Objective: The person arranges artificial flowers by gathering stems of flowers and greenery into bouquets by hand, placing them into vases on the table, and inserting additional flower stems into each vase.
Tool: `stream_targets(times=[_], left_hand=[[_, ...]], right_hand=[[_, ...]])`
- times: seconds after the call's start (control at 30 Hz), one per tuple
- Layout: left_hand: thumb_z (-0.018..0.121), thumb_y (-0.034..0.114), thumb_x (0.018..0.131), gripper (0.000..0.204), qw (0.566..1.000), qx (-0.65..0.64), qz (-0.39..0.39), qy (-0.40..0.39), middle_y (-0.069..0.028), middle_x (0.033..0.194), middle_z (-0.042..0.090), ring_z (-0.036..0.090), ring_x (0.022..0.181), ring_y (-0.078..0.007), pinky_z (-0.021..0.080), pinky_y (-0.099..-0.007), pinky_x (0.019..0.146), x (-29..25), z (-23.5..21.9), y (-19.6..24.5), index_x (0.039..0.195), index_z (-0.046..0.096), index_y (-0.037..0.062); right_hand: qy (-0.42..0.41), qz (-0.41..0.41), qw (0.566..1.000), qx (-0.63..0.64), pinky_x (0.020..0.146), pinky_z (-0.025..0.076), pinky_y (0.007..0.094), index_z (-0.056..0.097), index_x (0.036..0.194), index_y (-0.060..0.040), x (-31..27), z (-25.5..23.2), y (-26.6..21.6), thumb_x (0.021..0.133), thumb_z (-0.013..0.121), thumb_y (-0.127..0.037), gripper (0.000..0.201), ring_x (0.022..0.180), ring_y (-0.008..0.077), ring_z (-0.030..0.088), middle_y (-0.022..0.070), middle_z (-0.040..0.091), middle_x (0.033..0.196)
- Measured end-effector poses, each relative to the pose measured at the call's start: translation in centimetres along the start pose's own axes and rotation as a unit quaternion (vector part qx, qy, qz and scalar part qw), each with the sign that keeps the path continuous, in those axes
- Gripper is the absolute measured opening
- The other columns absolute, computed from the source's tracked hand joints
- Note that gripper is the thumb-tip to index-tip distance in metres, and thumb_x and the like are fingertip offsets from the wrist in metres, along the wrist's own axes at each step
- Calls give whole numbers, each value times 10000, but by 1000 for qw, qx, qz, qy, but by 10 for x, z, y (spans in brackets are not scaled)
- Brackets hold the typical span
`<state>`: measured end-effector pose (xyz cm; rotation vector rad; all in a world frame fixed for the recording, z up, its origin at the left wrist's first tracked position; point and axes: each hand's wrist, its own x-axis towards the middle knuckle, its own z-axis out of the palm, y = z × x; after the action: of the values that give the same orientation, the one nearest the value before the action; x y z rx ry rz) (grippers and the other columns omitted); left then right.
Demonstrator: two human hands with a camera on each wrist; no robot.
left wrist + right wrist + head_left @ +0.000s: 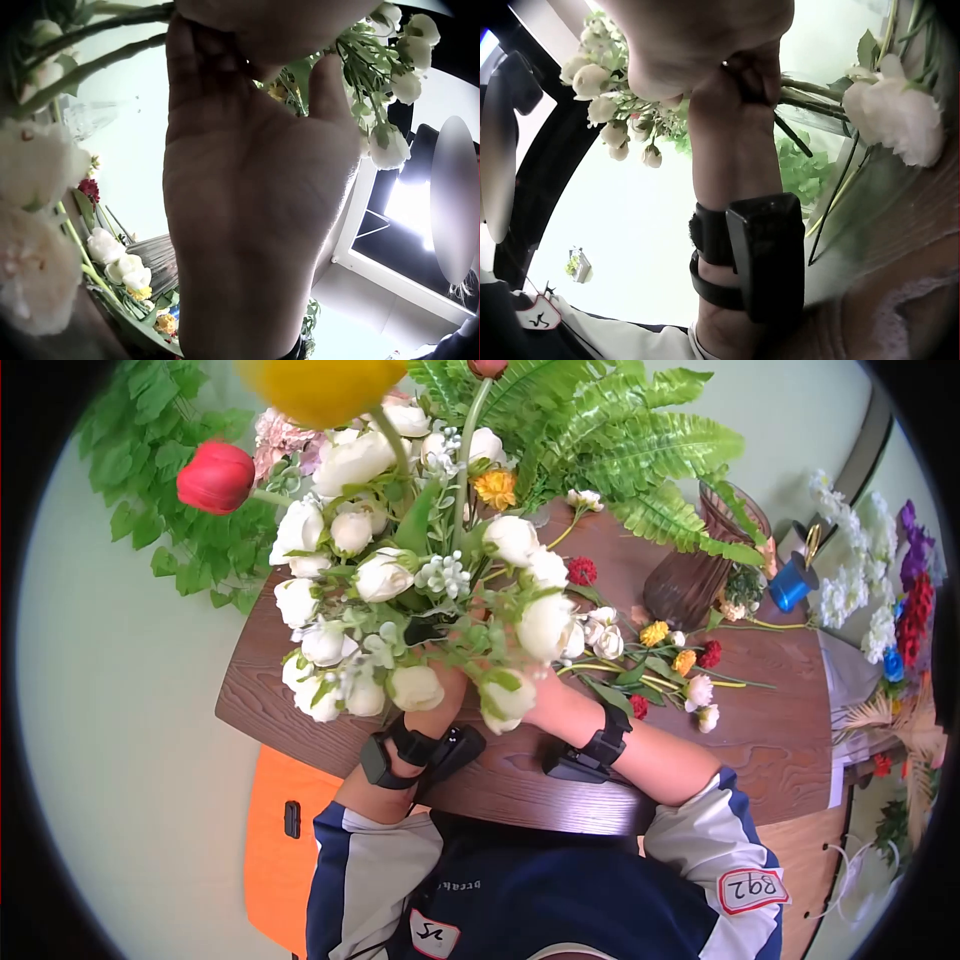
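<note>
A large bouquet (385,575) of white roses, with a red tulip (215,478) and a blurred yellow flower (325,385), stands out in front of the body over the table. Both hands meet beneath its blooms, gripping the bundled stems. My left hand (452,682) is partly hidden by leaves; the right wrist view shows its fingers (757,79) curled at the green stems (814,101). Close beside it, my right hand (545,700) overlaps the stems, its palm showing in the left wrist view. Thick stems (90,75) run out past the hands there.
Loose small flowers (640,660) lie on the brown table (480,780) at the right. Behind them a brown glass vase (680,585) leans beside a blue spool (792,585). Fern fronds (650,450) spread at the back; leafy vines (150,470) hang left, and more flowers (880,590) stand far right.
</note>
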<state>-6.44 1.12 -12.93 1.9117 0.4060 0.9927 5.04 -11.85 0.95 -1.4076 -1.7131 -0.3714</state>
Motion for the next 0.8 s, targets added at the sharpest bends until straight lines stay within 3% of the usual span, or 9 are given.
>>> stream_targets(times=[0.07, 0.1, 0.17, 0.2, 0.37, 0.53, 0.57, 0.63, 0.8], left_hand=[[511, 145, 837, 262, 1000, 8, -1, 14, -113, 1011, 575, 543, 941, -293, 424, -392, 809, -5, -8, -1, 1075, 562, 49], [448, 182, 882, 320, 982, -180, -58, -2, -111, 1123, 510, 486, 1039, -261, 387, -377, 888, -5, -15, 13, 1172, 462, 44], [322, 255, 973, 453, 833, -527, -162, -33, -108, 1348, 379, 372, 1235, -195, 311, -347, 1047, -4, -26, 40, 1365, 263, 35], [322, 255, 973, 453, 834, -527, -162, -34, -108, 1348, 379, 372, 1235, -195, 311, -347, 1047, -2, -27, 46, 1365, 263, 35], [398, 193, 934, 410, 996, -28, 89, 1, -127, 1289, 432, 413, 1197, -236, 346, -356, 995, 11, -22, 68, 1307, 352, 30], [475, 130, 894, 372, 821, 480, 308, 38, -147, 1231, 486, 455, 1159, -276, 382, -365, 944, 21, -11, 89, 1249, 441, 24], [443, 193, 888, 394, 951, 262, 158, -36, -101, 1281, 469, 357, 1240, -293, 182, -476, 1078, 19, -9, 96, 1266, 446, 81], [462, 143, 871, 330, 865, 488, 110, -29, -114, 1169, 557, 501, 1089, -296, 349, -442, 967, 23, -5, 89, 1191, 517, 79], [466, 131, 866, 309, 879, 460, 124, -7, -110, 1114, 571, 521, 1031, -287, 372, -422, 907, 28, 0, 87, 1162, 529, 73]], right_hand=[[-5, 108, 987, 115, 859, 442, 415, 587, 1048, -45, -2, 1, 1, 745, 637, -193, 341, 944, 325, 573, 141, 616, 988], [-10, 213, 950, 226, 821, 467, 409, 597, 1032, -57, 6, -3, -5, 745, 643, -211, 329, 898, 308, 596, 125, 634, 935], [41, 155, 980, 118, 730, 494, 395, 610, 997, -65, 11, -2, -13, 746, 653, -215, 295, 805, 293, 613, 106, 644, 856], [58, 154, 976, 145, 715, 491, 395, 609, 996, -61, 16, -8, -23, 746, 655, -205, 292, 805, 297, 609, 109, 642, 852], [116, 119, 982, 85, 754, 471, 424, 568, 1068, -24, 12, -10, -24, 795, 601, -176, 314, 883, 362, 576, 169, 606, 984], [-76, 236, 938, 241, 945, 366, 374, 452, 1202, 9, 4, -6, -14, 888, 473, -150, 353, 1074, 357, 488, 202, 520, 1143], [-75, 236, 939, 240, 945, 366, 374, 452, 1202, 9, 5, -9, -13, 888, 473, -150, 353, 1074, 357, 488, 202, 520, 1143], [-30, 140, 962, 234, 976, 338, 386, 359, 1273, 18, 11, -15, -13, 890, 463, -147, 430, 1141, 383, 437, 231, 452, 1226], [-113, 115, 939, 304, 976, 347, 381, 408, 1240, 8, 14, -31, 6, 888, 488, -161, 399, 1165, 371, 437, 218, 467, 1221]])
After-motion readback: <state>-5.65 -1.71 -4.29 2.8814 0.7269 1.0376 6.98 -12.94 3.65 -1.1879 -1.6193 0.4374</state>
